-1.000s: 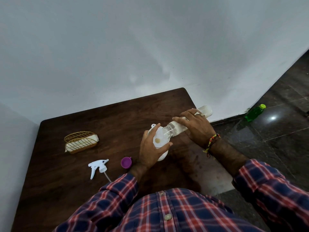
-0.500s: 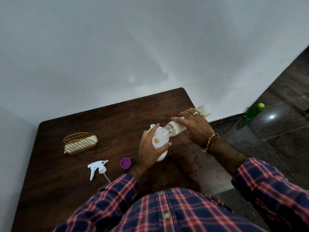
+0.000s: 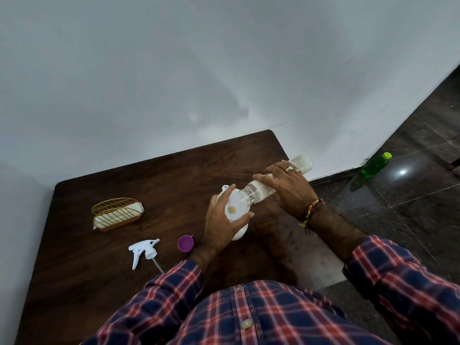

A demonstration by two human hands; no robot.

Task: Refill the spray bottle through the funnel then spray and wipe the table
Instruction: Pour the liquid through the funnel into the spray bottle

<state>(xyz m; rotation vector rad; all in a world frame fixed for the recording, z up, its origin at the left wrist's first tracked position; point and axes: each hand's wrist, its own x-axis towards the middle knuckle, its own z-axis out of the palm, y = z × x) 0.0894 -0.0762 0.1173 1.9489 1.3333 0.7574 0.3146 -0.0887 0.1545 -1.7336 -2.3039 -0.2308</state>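
Note:
A white funnel (image 3: 233, 207) sits in the mouth of a white spray bottle (image 3: 239, 232) standing on the dark wooden table (image 3: 174, 175). My left hand (image 3: 221, 225) grips the funnel and bottle top. My right hand (image 3: 288, 185) holds a clear refill bottle (image 3: 251, 194) of whitish liquid, tipped nearly flat with its open mouth over the funnel. The white spray trigger head (image 3: 143, 251) with its dip tube lies on the table to the left, and a purple cap (image 3: 185, 243) lies beside it.
A gold wire basket (image 3: 115, 214) holding a white cloth stands at the table's left. A green bottle (image 3: 375, 165) stands on the dark tiled floor by the white wall at the right. The table's right edge is near my right wrist.
Hardly anything has changed; the refill bottle stays tipped over the funnel and both hands hold their places, with only a slight shift of the camera.

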